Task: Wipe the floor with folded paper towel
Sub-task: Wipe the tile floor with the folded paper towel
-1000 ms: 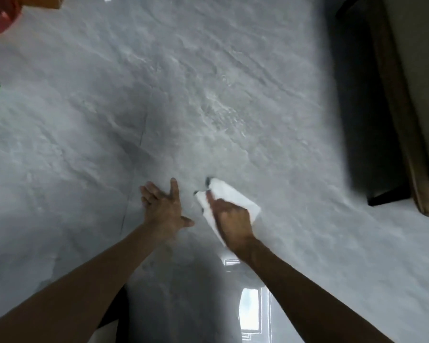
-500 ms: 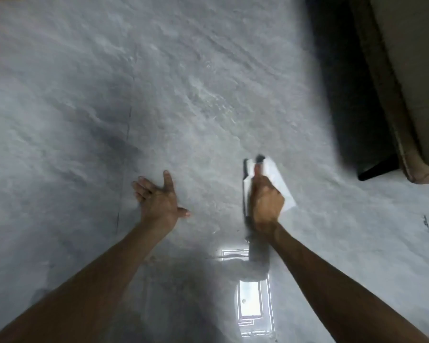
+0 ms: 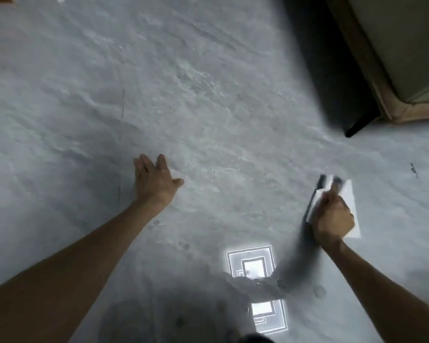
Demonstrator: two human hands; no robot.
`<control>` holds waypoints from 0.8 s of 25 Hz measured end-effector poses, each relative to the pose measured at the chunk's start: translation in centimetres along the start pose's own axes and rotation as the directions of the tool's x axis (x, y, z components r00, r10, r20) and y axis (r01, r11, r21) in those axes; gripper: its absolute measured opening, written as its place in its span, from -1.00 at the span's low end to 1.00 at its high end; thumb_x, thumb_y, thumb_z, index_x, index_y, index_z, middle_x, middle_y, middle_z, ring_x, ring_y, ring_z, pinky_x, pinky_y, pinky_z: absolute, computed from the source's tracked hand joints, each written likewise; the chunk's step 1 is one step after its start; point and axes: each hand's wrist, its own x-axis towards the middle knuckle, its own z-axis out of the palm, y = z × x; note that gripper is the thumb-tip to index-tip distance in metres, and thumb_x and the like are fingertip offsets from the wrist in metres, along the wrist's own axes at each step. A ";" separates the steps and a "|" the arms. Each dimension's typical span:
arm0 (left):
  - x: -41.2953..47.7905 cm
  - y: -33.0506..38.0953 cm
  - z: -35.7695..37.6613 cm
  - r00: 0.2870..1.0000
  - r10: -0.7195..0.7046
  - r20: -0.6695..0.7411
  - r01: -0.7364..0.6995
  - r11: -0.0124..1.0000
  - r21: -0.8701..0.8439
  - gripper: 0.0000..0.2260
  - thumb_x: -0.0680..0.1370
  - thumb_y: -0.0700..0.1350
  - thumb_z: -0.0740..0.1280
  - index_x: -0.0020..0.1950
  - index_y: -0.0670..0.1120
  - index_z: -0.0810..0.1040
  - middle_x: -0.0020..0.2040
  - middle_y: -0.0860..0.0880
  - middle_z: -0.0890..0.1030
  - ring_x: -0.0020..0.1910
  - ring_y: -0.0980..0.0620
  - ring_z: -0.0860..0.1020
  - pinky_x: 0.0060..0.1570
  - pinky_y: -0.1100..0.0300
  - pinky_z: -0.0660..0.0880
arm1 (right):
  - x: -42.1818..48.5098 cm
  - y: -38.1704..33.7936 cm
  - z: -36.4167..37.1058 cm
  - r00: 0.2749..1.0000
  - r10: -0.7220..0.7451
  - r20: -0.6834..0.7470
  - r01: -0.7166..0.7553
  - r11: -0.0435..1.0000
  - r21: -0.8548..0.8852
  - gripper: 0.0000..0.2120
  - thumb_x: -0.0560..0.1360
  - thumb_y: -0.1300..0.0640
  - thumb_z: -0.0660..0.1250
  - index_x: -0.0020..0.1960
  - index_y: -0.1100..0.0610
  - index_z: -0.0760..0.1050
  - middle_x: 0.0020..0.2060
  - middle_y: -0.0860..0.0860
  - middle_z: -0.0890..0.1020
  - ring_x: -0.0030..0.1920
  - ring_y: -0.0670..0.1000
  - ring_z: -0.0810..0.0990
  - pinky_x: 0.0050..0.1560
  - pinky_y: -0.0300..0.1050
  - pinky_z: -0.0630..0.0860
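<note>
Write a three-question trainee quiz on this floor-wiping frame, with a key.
1. True or false: the left hand lies flat on the floor, fingers straight.
2. The paper towel is gripped by: A the right hand; B the left hand; C neither hand.
3. Fill in: the dark furniture leg and the paper towel are ___ (touching or apart).
Key: 1 true; 2 A; 3 apart.
</note>
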 end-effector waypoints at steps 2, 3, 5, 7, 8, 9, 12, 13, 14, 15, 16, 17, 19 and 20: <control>-2.7 0.5 0.8 0.990 0.137 -0.040 -0.137 0.991 0.008 -0.41 0.53 0.03 0.29 0.48 -0.13 0.19 0.46 -0.32 0.19 0.46 -0.29 0.15 0.43 -0.07 0.19 | -6.1 -4.9 1.6 0.981 -0.193 0.010 0.192 0.980 0.045 -0.57 0.64 -0.03 0.07 0.46 0.08 0.32 -0.27 0.13 0.61 -0.35 0.19 0.60 -0.38 -0.01 0.47; -4.0 0.6 1.0 0.980 0.198 -0.032 -0.198 0.980 0.011 -0.47 0.52 -0.04 0.28 0.46 -0.13 0.24 0.43 -0.27 0.27 0.43 -0.24 0.23 0.40 -0.05 0.26 | -9.7 -7.7 2.0 0.904 -0.425 0.038 0.422 0.903 0.079 -0.56 0.61 0.03 0.18 0.47 0.06 0.33 -0.30 0.07 0.60 -0.39 0.13 0.60 -0.43 -0.06 0.47; -5.7 0.4 1.2 0.967 0.254 0.024 -0.254 0.967 0.000 -0.51 0.52 -0.15 0.25 0.44 -0.15 0.27 0.41 -0.24 0.34 0.41 -0.19 0.30 0.38 -0.01 0.30 | -15.5 -10.4 2.3 0.444 -0.887 0.126 0.876 0.460 0.149 -0.52 0.49 0.13 0.30 0.41 0.06 0.40 -0.27 0.01 0.62 -0.40 0.07 0.60 -0.46 -0.14 0.45; -6.3 -0.5 1.3 0.956 0.290 0.048 -0.291 0.957 0.021 -0.51 0.51 -0.23 0.21 0.45 -0.18 0.26 0.44 -0.23 0.32 0.44 -0.16 0.29 0.39 0.01 0.29 | -13.6 -8.8 1.6 0.025 -0.986 0.166 0.974 0.061 0.218 -0.47 0.47 0.20 0.32 0.44 0.05 0.37 -0.14 0.00 0.63 -0.28 0.06 0.62 -0.35 -0.14 0.49; -6.3 -1.1 1.3 0.951 0.306 0.050 -0.308 0.950 0.044 -0.50 0.51 -0.25 0.20 0.46 -0.19 0.24 0.46 -0.23 0.29 0.45 -0.15 0.27 0.39 0.02 0.28 | -10.9 -6.6 1.3 0.033 -0.982 0.185 0.978 0.070 0.197 -0.46 0.50 0.20 0.29 0.46 0.02 0.32 -0.09 0.01 0.63 -0.21 0.07 0.63 -0.27 -0.12 0.52; -6.2 -1.5 1.4 0.947 0.315 0.059 -0.319 0.946 0.065 -0.49 0.51 -0.26 0.20 0.46 -0.20 0.23 0.47 -0.23 0.26 0.47 -0.14 0.25 0.40 0.02 0.28 | -8.2 -4.0 1.1 0.192 -0.956 0.223 0.964 0.226 0.138 -0.47 0.53 0.17 0.25 0.47 -0.02 0.29 -0.04 0.01 0.63 -0.15 0.09 0.64 -0.21 -0.09 0.55; -6.5 -1.8 1.4 0.940 0.321 0.114 -0.331 0.940 0.081 -0.48 0.51 -0.23 0.21 0.47 -0.18 0.20 0.51 -0.21 0.19 0.49 -0.13 0.19 0.40 0.03 0.27 | -1.9 3.7 -0.7 0.915 -0.385 0.117 0.385 0.923 0.019 -0.61 0.55 0.07 0.18 0.38 0.05 0.41 -0.01 0.16 0.65 -0.10 0.24 0.64 -0.14 0.10 0.58; -6.6 -1.8 1.3 0.935 0.328 0.134 -0.339 0.938 0.075 -0.47 0.52 -0.22 0.22 0.48 -0.16 0.19 0.52 -0.20 0.17 0.50 -0.11 0.18 0.40 0.03 0.27 | -1.8 4.4 -1.1 0.990 -0.128 0.056 0.125 0.991 0.043 -0.61 0.57 0.03 0.12 0.35 0.08 0.43 -0.05 0.22 0.64 -0.13 0.29 0.63 -0.15 0.13 0.56; -6.4 -2.1 1.0 0.927 0.344 0.151 -0.357 0.932 0.070 -0.46 0.52 -0.20 0.22 0.49 -0.14 0.19 0.52 -0.19 0.18 0.49 -0.10 0.20 0.40 0.05 0.28 | -2.3 3.3 -0.9 0.999 0.046 0.017 -0.047 0.998 0.053 -0.59 0.59 0.00 0.07 0.37 0.08 0.41 -0.08 0.25 0.63 -0.15 0.32 0.62 -0.16 0.12 0.55; -6.2 -2.8 0.4 0.915 0.368 0.168 -0.382 0.922 0.063 -0.46 0.52 -0.20 0.22 0.50 -0.12 0.19 0.51 -0.18 0.24 0.47 -0.10 0.26 0.37 0.06 0.31 | -3.5 0.6 -0.4 0.994 0.113 -0.014 -0.112 0.993 0.045 -0.58 0.61 -0.01 0.05 0.42 0.06 0.35 -0.11 0.25 0.64 -0.18 0.31 0.63 -0.18 0.08 0.51; -5.8 -3.8 -0.3 0.902 0.390 0.187 -0.405 0.913 0.051 -0.46 0.51 -0.19 0.22 0.49 -0.09 0.20 0.46 -0.19 0.33 0.41 -0.12 0.35 0.32 0.07 0.37 | -5.0 -2.7 0.5 0.996 0.089 -0.016 -0.088 0.995 0.038 -0.57 0.62 0.02 0.08 0.48 0.04 0.28 -0.15 0.22 0.64 -0.22 0.28 0.64 -0.23 0.04 0.50; -5.4 -4.9 -1.2 0.895 0.398 0.201 -0.411 0.911 0.027 -0.47 0.50 -0.18 0.22 0.48 -0.07 0.23 0.38 -0.21 0.44 0.33 -0.15 0.45 0.24 0.08 0.44 | -7.1 -6.3 1.8 0.999 -0.026 -0.032 0.027 0.999 0.045 -0.53 0.62 0.09 0.15 0.51 0.04 0.22 -0.20 0.17 0.64 -0.27 0.23 0.64 -0.30 -0.01 0.48; -5.0 -7.9 -3.1 0.917 0.363 0.164 -0.364 0.931 -0.025 -0.52 0.50 -0.20 0.23 0.42 -0.05 0.30 0.21 -0.21 0.58 0.18 -0.18 0.55 0.07 0.13 0.48 | -13.9 -14.3 4.2 0.883 -0.470 -0.026 0.469 0.875 0.121 -0.44 0.50 0.17 0.37 0.47 0.09 0.31 -0.28 0.06 0.63 -0.39 0.10 0.62 -0.45 -0.12 0.43; -5.1 -9.8 -3.8 0.939 0.324 0.115 -0.321 0.946 -0.046 -0.54 0.49 -0.23 0.23 0.40 -0.06 0.34 0.18 -0.22 0.59 0.15 -0.19 0.56 0.04 0.13 0.46 | -18.3 -17.5 4.6 0.691 -0.722 0.014 0.710 0.683 0.169 -0.41 0.42 0.19 0.45 0.42 0.11 0.40 -0.30 0.03 0.63 -0.43 0.06 0.60 -0.49 -0.16 0.42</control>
